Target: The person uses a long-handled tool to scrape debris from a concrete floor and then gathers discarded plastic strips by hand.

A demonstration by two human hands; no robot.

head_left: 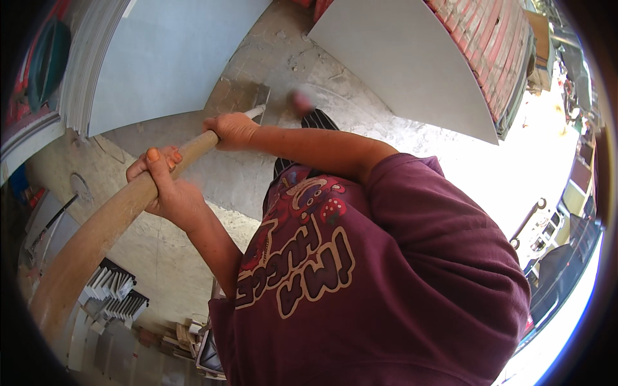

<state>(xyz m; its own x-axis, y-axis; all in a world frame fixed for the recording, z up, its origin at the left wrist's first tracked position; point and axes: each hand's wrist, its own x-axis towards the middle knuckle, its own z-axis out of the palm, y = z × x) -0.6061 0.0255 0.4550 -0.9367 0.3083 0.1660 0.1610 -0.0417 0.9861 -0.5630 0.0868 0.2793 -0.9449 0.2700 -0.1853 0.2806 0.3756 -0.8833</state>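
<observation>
Both my hands grip a long wooden pole point(96, 238), the handle of a tool. Its thick near end rises at the lower left, and it slants down to the concrete floor point(360, 122). My left hand point(168, 186) is wrapped round the shaft, its thumb lying over the top; its fingertips look orange. Farther down the shaft, my right hand point(233, 132) closes round it. Beyond that hand a white end piece point(257, 110) shows next to a flat, dull blade-like part point(265, 96); the tool's exact kind is unclear. My blurred foot point(300, 101) stands close to it.
Large grey sheets point(174, 58) lean upright at the left, and another big panel point(399, 58) stands at the right before a red slatted stack point(483, 38). White folded parts point(109, 286) and wood pieces point(183, 338) lie lower left. Debris point(296, 55) litters the floor.
</observation>
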